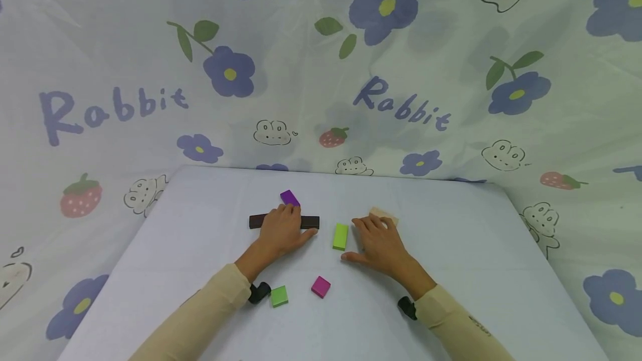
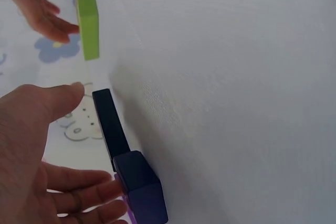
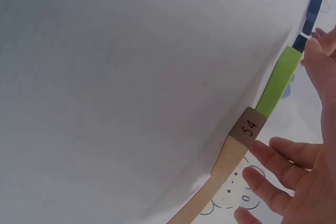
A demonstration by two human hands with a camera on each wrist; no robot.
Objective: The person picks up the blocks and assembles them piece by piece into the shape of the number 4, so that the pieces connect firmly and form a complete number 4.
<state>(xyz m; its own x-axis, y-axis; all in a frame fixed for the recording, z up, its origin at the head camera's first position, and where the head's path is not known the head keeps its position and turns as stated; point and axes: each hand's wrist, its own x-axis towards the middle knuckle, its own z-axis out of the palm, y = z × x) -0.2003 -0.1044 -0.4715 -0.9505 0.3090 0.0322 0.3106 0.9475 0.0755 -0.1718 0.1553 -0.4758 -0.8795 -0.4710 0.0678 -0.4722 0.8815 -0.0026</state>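
My left hand (image 1: 282,230) lies across the dark blocks (image 1: 310,222), thumb stretched out to the right. Its fingertips reach a purple block (image 1: 288,198) just behind them. In the left wrist view, the fingers (image 2: 79,195) extend right beside the nearer dark block (image 2: 137,182), and the thumb stands well apart. My right hand (image 1: 379,244) spreads its fingers near a pale wooden block (image 1: 385,215). In the right wrist view, its fingertips are right at a brown block end (image 3: 248,127) marked 54. A lime green block (image 1: 340,237) stands between both hands.
Nearer me lie a green cube (image 1: 279,296) and a magenta cube (image 1: 321,287) on the white table (image 1: 476,249). A black wrist device (image 1: 259,292) sits by the left sleeve, another black device (image 1: 407,308) by the right. A patterned curtain (image 1: 301,99) hangs behind the table.
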